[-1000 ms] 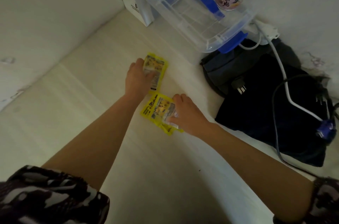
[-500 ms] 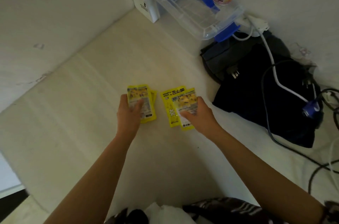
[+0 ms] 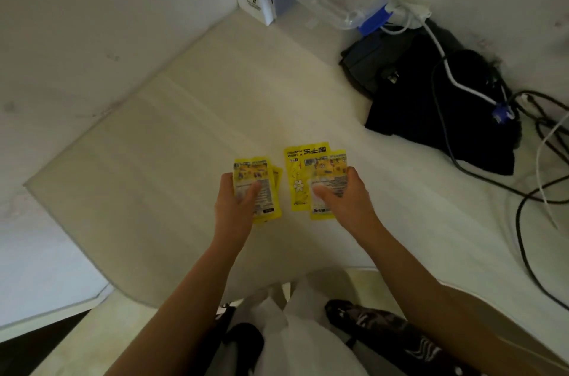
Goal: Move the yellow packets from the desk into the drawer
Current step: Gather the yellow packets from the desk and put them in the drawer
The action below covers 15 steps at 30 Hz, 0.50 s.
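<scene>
**A:** ok so going left to right, where does everything sit? I want to know which way the packets lie from each grip.

**B:** left hand is closed on a small stack of yellow packets, thumb on top, fingers underneath. They stick out forward, away from the body, long axis running along the forearm. Looks like two or three fanned behind each other, can't count for sure.

**A:** and the right one?

**B:** same deal. right hand is pinched on a second bunch of yellow packets, one big one behind and a smaller one in front, also pointing forward and upright-ish. Both bunches are just beside each other over the tabletop, not touching.

**A:** drawer?

**B:** can't see one. The tabletop's near edge is right below the forearms, so my guess is it's down toward the body. Both hands are about equally near, so either could go first.
</scene>
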{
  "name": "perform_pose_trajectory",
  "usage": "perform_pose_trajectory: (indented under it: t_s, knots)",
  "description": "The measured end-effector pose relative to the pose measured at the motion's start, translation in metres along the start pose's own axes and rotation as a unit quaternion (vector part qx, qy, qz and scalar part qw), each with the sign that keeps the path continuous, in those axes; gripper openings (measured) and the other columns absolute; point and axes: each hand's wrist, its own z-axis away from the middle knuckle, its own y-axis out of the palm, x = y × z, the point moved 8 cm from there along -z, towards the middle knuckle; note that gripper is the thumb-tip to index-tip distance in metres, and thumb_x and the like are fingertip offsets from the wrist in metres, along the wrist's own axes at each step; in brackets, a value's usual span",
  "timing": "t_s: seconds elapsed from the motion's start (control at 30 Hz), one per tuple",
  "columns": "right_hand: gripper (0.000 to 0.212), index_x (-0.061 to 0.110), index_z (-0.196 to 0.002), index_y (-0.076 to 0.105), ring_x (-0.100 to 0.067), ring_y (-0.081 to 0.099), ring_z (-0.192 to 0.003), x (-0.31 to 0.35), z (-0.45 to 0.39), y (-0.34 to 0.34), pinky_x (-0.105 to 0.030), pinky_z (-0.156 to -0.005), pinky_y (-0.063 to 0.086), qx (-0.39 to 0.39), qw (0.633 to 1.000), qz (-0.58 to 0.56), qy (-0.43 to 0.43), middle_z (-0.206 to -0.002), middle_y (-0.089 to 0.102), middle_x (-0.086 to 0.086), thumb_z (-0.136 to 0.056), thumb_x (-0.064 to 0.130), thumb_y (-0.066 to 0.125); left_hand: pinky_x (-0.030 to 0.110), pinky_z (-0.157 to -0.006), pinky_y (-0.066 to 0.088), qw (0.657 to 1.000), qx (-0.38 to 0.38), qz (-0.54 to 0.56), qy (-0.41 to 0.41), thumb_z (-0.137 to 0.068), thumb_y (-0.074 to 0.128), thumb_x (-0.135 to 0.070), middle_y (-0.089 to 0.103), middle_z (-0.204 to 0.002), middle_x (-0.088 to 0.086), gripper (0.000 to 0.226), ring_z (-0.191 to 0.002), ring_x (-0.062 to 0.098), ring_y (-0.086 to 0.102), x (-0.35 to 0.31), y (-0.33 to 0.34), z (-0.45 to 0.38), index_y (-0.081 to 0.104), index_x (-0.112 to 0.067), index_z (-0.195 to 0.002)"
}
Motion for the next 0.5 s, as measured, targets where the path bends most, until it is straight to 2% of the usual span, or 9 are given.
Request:
perform_pose_trajectory:
  t_s: [0.07,0.13,0.2,0.27,0.33,0.43,0.5]
  knots:
    - [0.039,0.011,-0.113,0.051,-0.018,0.061,-0.087,-0.011,0.025,0.006,-0.015,-0.058,0.043,-0.024,1.0,-0.002,0.013,-0.099,0.06,0.0,-0.083,0.027,0.071,0.032,-0.06,0.056,1.0,0.016,-0.008,0.014,-0.091,0.062,-0.019,0.064,-0.088,-0.002,0.015,-0.075,0.016,0.066,0.004,-0.012,0.011,0.051,-0.014,-0.1]
    - [0.04,0.011,-0.113,0.051,-0.022,0.064,-0.09,-0.028,0.05,0.015,-0.025,-0.065,0.051,-0.042,0.998,-0.013,0.034,-0.102,0.062,-0.003,-0.083,0.027,0.071,0.029,-0.058,0.056,0.999,0.043,-0.009,0.022,-0.092,0.061,-0.019,0.064,-0.088,-0.004,0.015,-0.075,0.015,0.066,0.009,-0.02,0.023,0.05,-0.014,-0.101]
    - [0.038,0.012,-0.112,0.052,-0.024,0.065,-0.093,-0.046,0.077,0.023,-0.036,-0.076,0.055,-0.059,0.996,-0.028,0.058,-0.104,0.064,-0.004,-0.082,0.028,0.071,0.038,-0.063,0.059,0.996,0.079,-0.02,0.022,-0.091,0.061,-0.021,0.064,-0.089,-0.005,0.016,-0.079,0.019,0.068,0.017,-0.025,0.034,0.049,-0.016,-0.101]
    - [0.038,0.013,-0.111,0.053,-0.024,0.065,-0.094,-0.06,0.103,0.028,-0.041,-0.081,0.056,-0.074,0.994,-0.038,0.077,-0.104,0.065,-0.004,-0.082,0.029,0.071,0.045,-0.067,0.059,0.993,0.113,-0.038,0.021,-0.091,0.062,-0.023,0.063,-0.089,-0.006,0.02,-0.081,0.02,0.068,0.025,-0.026,0.048,0.047,-0.017,-0.102]
    - [0.036,0.013,-0.11,0.052,-0.021,0.065,-0.091,-0.072,0.127,0.029,-0.035,-0.074,0.055,-0.092,0.989,-0.068,0.092,-0.102,0.065,-0.004,-0.083,0.027,0.071,0.045,-0.069,0.059,0.987,0.149,-0.05,0.022,-0.091,0.063,-0.023,0.062,-0.09,-0.006,0.023,-0.082,0.019,0.067,0.029,-0.024,0.064,0.045,-0.014,-0.104]
    - [0.033,0.01,-0.109,0.053,-0.009,0.062,-0.079,-0.086,0.161,0.022,-0.017,-0.058,0.046,-0.128,0.982,-0.1,0.1,-0.099,0.065,-0.004,-0.083,0.021,0.071,0.038,-0.067,0.058,0.978,0.195,-0.068,0.043,-0.091,0.062,-0.022,0.061,-0.091,-0.003,0.026,-0.079,0.014,0.065,0.028,-0.015,0.085,0.044,-0.012,-0.107]
    - [0.035,0.01,-0.113,0.055,-0.009,0.063,-0.078,-0.098,0.182,0.013,-0.015,-0.058,0.045,-0.153,0.977,-0.11,0.103,-0.099,0.067,-0.003,-0.083,0.018,0.071,0.032,-0.063,0.056,0.97,0.215,-0.084,0.072,-0.091,0.062,-0.02,0.06,-0.091,-0.002,0.027,-0.077,0.009,0.063,0.025,-0.006,0.099,0.044,-0.011,-0.108]
